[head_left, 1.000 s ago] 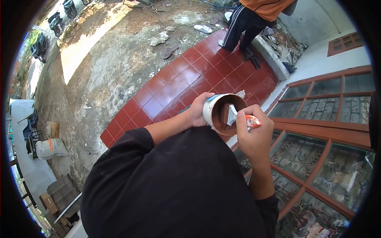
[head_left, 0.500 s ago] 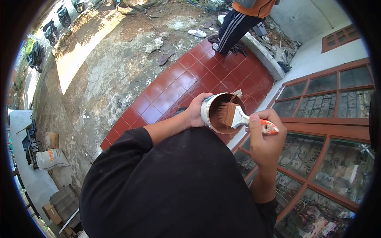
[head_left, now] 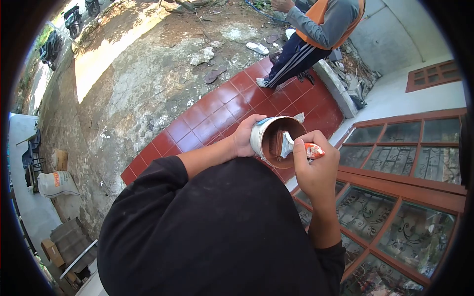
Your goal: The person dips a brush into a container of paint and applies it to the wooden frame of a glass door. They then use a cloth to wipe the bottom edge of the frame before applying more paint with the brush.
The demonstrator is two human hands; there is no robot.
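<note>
My left hand is wrapped around the side of a paint can, which is tilted so its mouth faces me. Brown paint coats the inside wall. In my right hand is a paintbrush, gripped by its orange and white, paint-smeared handle. The brush head is down inside the can, its bristles against the brown inner wall and partly hidden in shadow. A pale flap sticks out at the can's upper right rim.
Red floor tiles lie below, beside rough concrete ground. A brown-framed glass window stands close on my right. Another person in an orange vest stands at the far end of the tiles. A white sack sits at the left.
The brush has gone deeper into the can, my right hand moving left with it. My left hand still holds the can. More of the other person shows now.
</note>
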